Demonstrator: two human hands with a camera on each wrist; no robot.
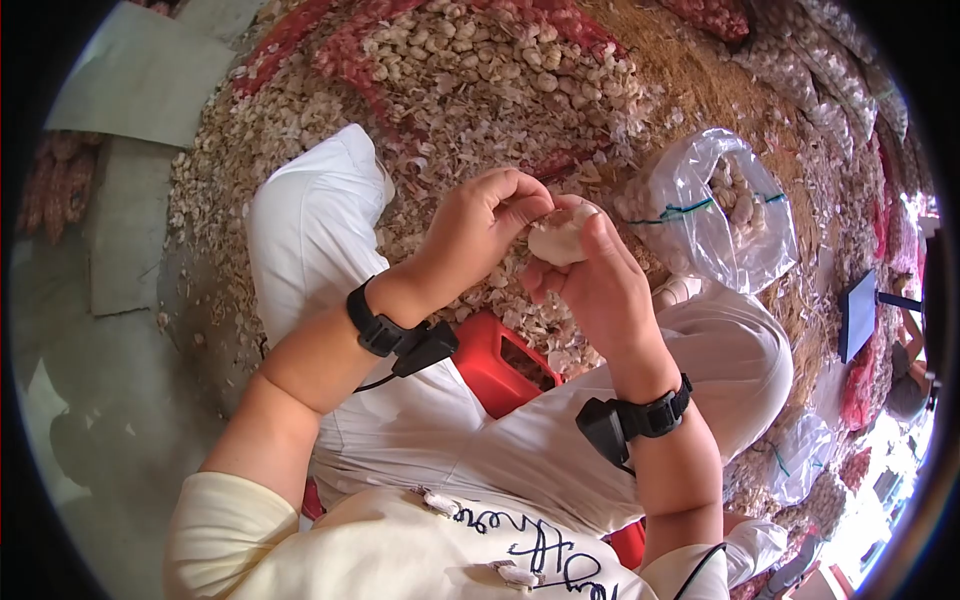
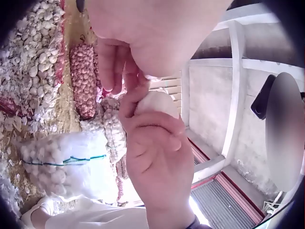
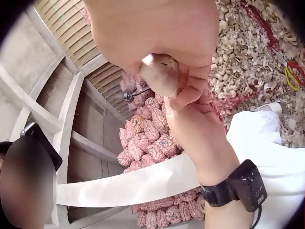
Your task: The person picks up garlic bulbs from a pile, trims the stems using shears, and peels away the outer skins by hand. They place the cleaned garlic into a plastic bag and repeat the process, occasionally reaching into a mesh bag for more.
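My right hand point(image 1: 615, 285) holds a whitish garlic bulb point(image 1: 556, 240), its thumb over the near side and its fingers curled beneath. From the left, my left hand point(image 1: 475, 220) meets the bulb, thumb and forefinger pinched together at its upper edge. In the left wrist view the pale bulb point(image 2: 157, 102) shows between the right hand's curled fingers. The right wrist view has the bulb point(image 3: 161, 76) under the right palm, with left fingertips point(image 3: 188, 97) close against its side. Below both hands lies a broad heap of garlic and loose skins point(image 1: 450, 130).
A clear plastic bag point(image 1: 690, 240) with garlic, ringed by green string, stands at the right knee. Between the legs is a red plastic container point(image 1: 490, 365). Scissors with yellow and red handles point(image 3: 293, 76) lie on the heap. Filled mesh sacks point(image 3: 152, 129) are stacked beyond.
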